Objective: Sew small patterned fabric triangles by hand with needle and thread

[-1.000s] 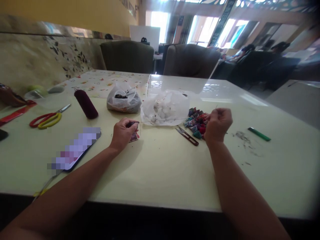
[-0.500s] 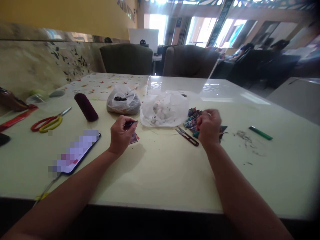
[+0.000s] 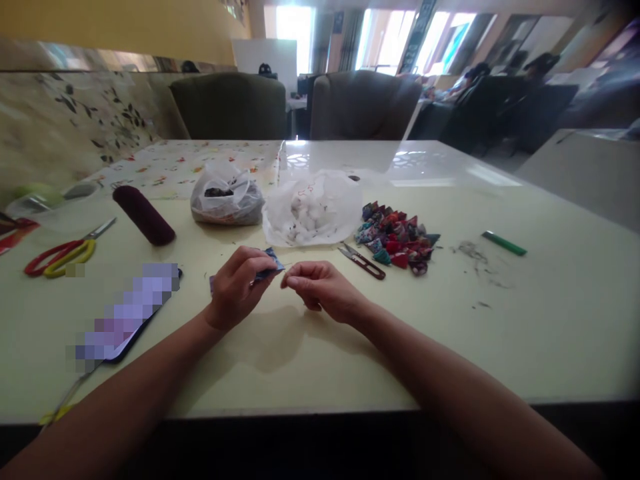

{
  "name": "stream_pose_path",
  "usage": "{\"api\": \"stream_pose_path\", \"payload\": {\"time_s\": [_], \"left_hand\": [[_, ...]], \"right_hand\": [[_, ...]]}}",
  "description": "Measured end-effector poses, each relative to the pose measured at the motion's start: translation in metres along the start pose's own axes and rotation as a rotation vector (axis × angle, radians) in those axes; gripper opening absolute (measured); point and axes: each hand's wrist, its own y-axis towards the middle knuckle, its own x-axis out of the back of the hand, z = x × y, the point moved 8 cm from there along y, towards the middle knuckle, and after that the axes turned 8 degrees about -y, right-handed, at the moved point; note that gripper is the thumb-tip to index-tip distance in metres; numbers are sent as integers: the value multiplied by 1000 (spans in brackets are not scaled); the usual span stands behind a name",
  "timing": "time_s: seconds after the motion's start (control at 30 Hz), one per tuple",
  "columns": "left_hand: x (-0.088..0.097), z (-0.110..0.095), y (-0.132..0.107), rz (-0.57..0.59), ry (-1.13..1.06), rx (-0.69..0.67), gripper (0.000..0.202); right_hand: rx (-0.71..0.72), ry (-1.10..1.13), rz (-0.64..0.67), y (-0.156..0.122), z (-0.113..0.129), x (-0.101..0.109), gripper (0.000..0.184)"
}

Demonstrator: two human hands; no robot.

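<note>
My left hand (image 3: 235,287) is closed on a small blue patterned piece of cloth (image 3: 269,263) whose corner sticks out past the fingertips. Close to that corner, my right hand (image 3: 325,288) has its thumb and forefinger pinched together; whatever is between them is too small to make out. Another bit of purplish cloth (image 3: 212,285) shows on the table behind my left hand. Dark-handled thread snips (image 3: 369,264) lie beyond my right hand, beside a heap of small stuffed cloth pieces (image 3: 400,237) in many colours.
An open plastic bag with white stuffing (image 3: 310,217) and a bag with dark filling (image 3: 227,203) stand beyond my hands. At left are a maroon thread cone (image 3: 145,217), red-and-yellow scissors (image 3: 70,257) and a phone (image 3: 135,313). A green stick-like object (image 3: 504,243) lies right, near thread scraps (image 3: 475,253).
My right hand has moved left from the cloth heap to beside my left hand, uncovering the heap. More of the blue cloth now shows in my left hand. The view has shifted slightly.
</note>
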Motion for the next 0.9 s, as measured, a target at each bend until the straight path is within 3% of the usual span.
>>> {"api": "stream_pose_path", "payload": {"time_s": [0.4,0.9], "left_hand": [[2,-4,2,-16,-6,-10,18],[4,-2,3,-39,18,19,11]], "right_hand": [[45,26,145,-4,6,-7,26],[16,7,162,-5,5,-8,26]]}}
